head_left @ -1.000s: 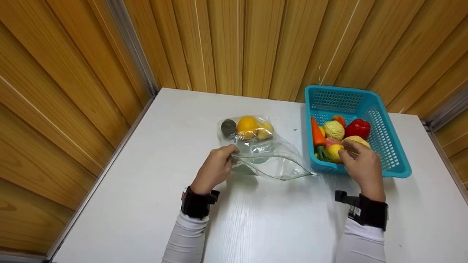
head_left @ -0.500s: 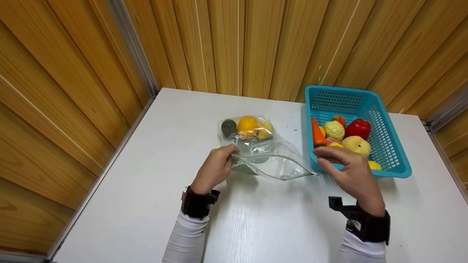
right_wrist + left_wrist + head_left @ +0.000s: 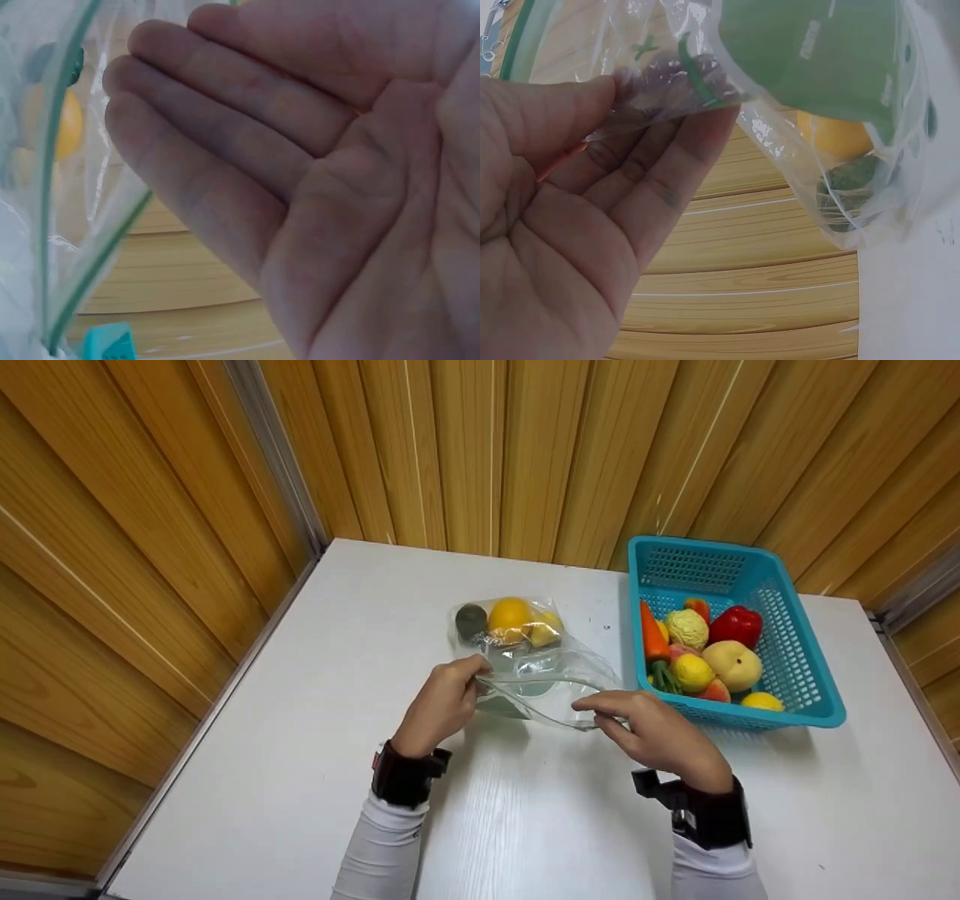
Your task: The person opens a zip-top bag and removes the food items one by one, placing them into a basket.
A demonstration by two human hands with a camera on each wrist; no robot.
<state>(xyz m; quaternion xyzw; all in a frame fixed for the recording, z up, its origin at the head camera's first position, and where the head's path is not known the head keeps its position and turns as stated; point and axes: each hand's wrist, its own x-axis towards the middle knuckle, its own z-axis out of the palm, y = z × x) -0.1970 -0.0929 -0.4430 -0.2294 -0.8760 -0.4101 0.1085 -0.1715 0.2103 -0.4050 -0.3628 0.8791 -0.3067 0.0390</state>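
Observation:
My left hand (image 3: 437,709) pinches the left end of the mouth of a clear zip bag (image 3: 517,666) lying on the table. In the left wrist view, thumb and fingers grip the film of the bag (image 3: 810,60), which has a green printed patch. Inside it lie an orange (image 3: 510,617), a dark green round item (image 3: 471,622) and a yellow fruit (image 3: 545,628). My right hand (image 3: 660,731) reaches over the bag's right end at the mouth. In the right wrist view its fingers (image 3: 202,169) are nearly straight, and nothing shows in the palm.
A blue plastic basket (image 3: 814,675) stands right of the bag. It holds a carrot (image 3: 652,634), a red bell pepper (image 3: 736,626), a lemon (image 3: 692,672), a large pale yellow fruit (image 3: 733,665) and other produce. Wood-patterned walls (image 3: 532,457) border the white table (image 3: 360,660).
My right hand has moved left from above the fruit in the basket to the bag's mouth. The left hand keeps its pinch on the bag, and the bag's contents look unchanged.

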